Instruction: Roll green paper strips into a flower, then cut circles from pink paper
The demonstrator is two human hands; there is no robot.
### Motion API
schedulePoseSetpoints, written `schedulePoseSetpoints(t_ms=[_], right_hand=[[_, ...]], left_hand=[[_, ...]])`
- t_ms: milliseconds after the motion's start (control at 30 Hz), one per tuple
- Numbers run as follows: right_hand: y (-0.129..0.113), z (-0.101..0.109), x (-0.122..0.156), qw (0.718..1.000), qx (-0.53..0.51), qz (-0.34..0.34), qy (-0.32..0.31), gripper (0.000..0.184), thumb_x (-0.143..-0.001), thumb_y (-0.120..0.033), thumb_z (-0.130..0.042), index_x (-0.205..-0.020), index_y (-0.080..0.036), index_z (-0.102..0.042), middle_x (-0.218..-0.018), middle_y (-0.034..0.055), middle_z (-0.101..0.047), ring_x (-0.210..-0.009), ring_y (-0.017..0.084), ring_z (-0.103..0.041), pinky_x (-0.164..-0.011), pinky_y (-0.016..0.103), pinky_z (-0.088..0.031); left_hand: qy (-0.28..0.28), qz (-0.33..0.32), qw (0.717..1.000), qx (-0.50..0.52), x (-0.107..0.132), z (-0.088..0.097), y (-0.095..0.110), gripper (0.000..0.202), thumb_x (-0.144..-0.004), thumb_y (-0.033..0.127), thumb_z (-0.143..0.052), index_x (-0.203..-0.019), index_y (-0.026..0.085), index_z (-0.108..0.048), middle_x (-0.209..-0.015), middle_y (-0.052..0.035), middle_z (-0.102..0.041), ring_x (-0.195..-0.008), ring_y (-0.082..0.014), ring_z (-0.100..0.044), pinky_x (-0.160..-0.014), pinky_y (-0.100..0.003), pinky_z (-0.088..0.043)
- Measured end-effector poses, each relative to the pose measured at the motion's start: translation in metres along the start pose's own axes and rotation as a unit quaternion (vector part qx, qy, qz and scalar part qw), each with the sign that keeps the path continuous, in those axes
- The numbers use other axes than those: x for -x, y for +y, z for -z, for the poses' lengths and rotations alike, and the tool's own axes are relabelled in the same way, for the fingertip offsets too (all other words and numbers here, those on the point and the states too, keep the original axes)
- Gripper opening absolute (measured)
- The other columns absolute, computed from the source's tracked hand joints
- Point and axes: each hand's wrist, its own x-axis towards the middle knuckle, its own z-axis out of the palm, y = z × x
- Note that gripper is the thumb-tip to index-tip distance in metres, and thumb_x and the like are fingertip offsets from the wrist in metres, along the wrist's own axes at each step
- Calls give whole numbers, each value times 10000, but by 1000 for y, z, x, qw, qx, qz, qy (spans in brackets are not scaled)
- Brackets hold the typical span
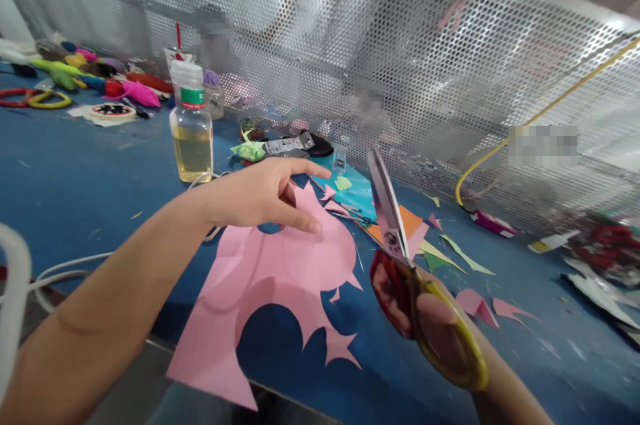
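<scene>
A pink paper sheet with curved and spiky cut-outs lies on the blue table, its near corner hanging over the front edge. My left hand hovers over its far part with fingers stretched out, the thumb tip touching the pink paper. My right hand is closed in the red and yellow handles of a pair of scissors, blades shut and pointing up and away, just right of the sheet.
A clear bottle of yellow liquid stands behind my left hand. Paper scraps in pink, green, orange and teal litter the table. Colourful items lie at far left. A perforated metal screen closes the back. A white cable runs at left.
</scene>
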Motion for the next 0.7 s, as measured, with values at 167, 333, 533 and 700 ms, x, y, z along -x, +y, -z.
schedulePoseSetpoints(t_ms=[167,333,533,700], right_hand=[[-5,-15,-7,998,-47,-11,40,531,-604,-635,-708,-837,-186,-547,-818,42,-633,-390,41,-361,-348,210,-294],[-9,-28,-10,994,-80,1,80,328,-649,-358,-764,-706,-196,-486,-712,-10,-584,-524,91,-461,-465,232,-376],[-6,-26,-16,977,-81,50,191,346,-687,-344,-744,-691,-201,-429,-675,-36,-514,-505,76,-398,-450,229,-317],[1,-16,-20,943,-120,90,298,367,-708,-359,-742,-742,-224,-403,-729,-33,-543,-489,79,-408,-435,231,-344]], left_hand=[[-34,-27,997,-64,-6,-23,-3,623,-769,357,-641,-1338,212,-433,-801,-6,-594,-624,-111,-534,-596,-238,-411],[-108,-35,989,-95,-13,-49,-8,659,-798,418,-593,-1390,262,-352,-967,-47,-619,-843,-182,-594,-766,-307,-441],[155,-168,965,-129,-9,-69,0,176,-836,347,-538,-847,188,-612,-919,-68,-641,-934,-212,-554,-860,-342,-408],[-95,5,995,1,-1,-91,-9,371,-844,496,-490,-706,169,-596,-646,-3,-557,-617,-147,-513,-539,-264,-358]])
